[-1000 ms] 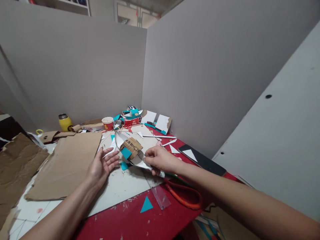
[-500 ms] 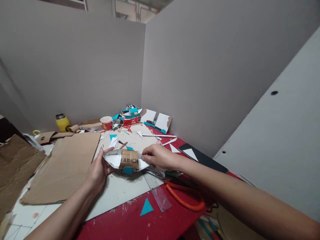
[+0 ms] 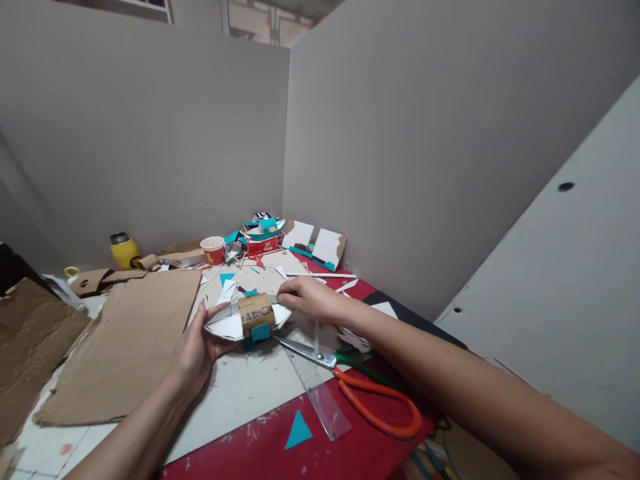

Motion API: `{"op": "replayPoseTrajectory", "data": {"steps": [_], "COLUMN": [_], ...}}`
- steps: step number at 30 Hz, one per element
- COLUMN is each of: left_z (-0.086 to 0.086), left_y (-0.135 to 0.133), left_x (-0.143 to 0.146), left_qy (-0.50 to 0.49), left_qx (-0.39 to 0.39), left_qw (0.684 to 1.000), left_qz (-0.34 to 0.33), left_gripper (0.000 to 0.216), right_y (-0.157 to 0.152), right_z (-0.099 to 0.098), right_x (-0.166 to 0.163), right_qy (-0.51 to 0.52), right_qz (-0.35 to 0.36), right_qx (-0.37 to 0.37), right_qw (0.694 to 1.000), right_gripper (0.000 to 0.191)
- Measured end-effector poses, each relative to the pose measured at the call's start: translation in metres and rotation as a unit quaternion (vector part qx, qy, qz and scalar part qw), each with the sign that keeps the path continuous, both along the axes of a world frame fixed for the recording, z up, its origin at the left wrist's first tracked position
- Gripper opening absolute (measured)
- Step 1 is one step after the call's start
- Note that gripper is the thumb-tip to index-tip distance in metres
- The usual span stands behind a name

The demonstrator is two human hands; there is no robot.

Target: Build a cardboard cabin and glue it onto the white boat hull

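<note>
I hold a small paper boat [image 3: 227, 325] with both hands, just above the white board. It is white and pointed at both ends, with a brown cardboard block [image 3: 255, 311] on its middle and a teal piece [image 3: 260, 333] on its near side. My left hand [image 3: 195, 347] grips its left end, thumb on top. My right hand [image 3: 310, 298] pinches its right end.
Scissors with orange and green handles [image 3: 373, 400] and a transparent ruler [image 3: 320, 393] lie on the red table [image 3: 350, 453] by a teal triangle [image 3: 299, 430]. Large cardboard sheets [image 3: 125, 340] lie left. A yellow bottle [image 3: 123, 250], red cup [image 3: 214, 250] and scraps stand at the back. Grey partitions enclose the table.
My left hand, open a second ago, has closed on the boat's left end. The boat turned from pointing away to lying crosswise, and my right hand moved slightly back with it.
</note>
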State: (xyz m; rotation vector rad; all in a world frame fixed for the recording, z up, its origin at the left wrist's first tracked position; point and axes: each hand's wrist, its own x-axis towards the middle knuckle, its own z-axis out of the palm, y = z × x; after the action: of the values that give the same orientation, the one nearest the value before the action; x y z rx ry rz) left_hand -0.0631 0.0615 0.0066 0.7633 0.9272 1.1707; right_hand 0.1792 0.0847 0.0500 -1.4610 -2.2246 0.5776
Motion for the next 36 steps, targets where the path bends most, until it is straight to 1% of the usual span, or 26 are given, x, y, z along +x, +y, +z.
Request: {"op": "replayPoseTrajectory", "data": {"steps": [3, 8, 11, 14, 18, 22, 30, 34, 36], "left_z": [-0.002, -0.009, -0.013, -0.012, -0.005, -0.001, -0.005, -0.003, -0.002], "left_y": [0.001, 0.001, 0.001, -0.002, -0.007, -0.009, -0.008, -0.007, -0.007], "left_x": [-0.001, -0.002, -0.002, -0.001, 0.003, 0.005, 0.003, 0.003, 0.004], "left_qy": [0.009, 0.067, 0.094, 0.127, 0.149, 0.149, 0.139, 0.156, 0.161], "left_qx": [0.009, 0.050, 0.076, 0.095, 0.092, 0.095, 0.104, 0.090, 0.089], "left_qw": [1.000, 0.996, 0.993, 0.987, 0.984, 0.984, 0.984, 0.982, 0.981], "left_qz": [-0.002, 0.009, 0.013, 0.011, 0.012, 0.024, 0.045, 0.055, 0.061], "left_gripper": [0.046, 0.050, 0.052, 0.054, 0.063, 0.064, 0.065, 0.064, 0.062], "right_y": [0.011, 0.029, 0.033, 0.035, 0.034, 0.032, 0.035, 0.039, 0.041], "right_z": [-0.003, -0.010, -0.011, -0.011, -0.011, -0.011, -0.014, -0.017, -0.018], "right_x": [0.000, -0.003, -0.006, -0.009, -0.010, -0.007, 0.004, 0.003, 0.000], "right_qy": [0.012, 0.029, 0.035, 0.036, 0.045, 0.061, 0.111, 0.131, 0.140], "right_qz": [-0.004, 0.000, 0.001, -0.001, -0.003, -0.005, -0.015, -0.034, -0.044], "right_qx": [0.008, 0.009, 0.007, 0.000, -0.014, -0.040, -0.105, -0.111, -0.106], "right_qw": [1.000, 1.000, 0.999, 0.999, 0.999, 0.997, 0.988, 0.985, 0.984], "right_gripper": [0.022, 0.022, 0.022, 0.021, 0.021, 0.021, 0.015, 0.011, 0.012]}}
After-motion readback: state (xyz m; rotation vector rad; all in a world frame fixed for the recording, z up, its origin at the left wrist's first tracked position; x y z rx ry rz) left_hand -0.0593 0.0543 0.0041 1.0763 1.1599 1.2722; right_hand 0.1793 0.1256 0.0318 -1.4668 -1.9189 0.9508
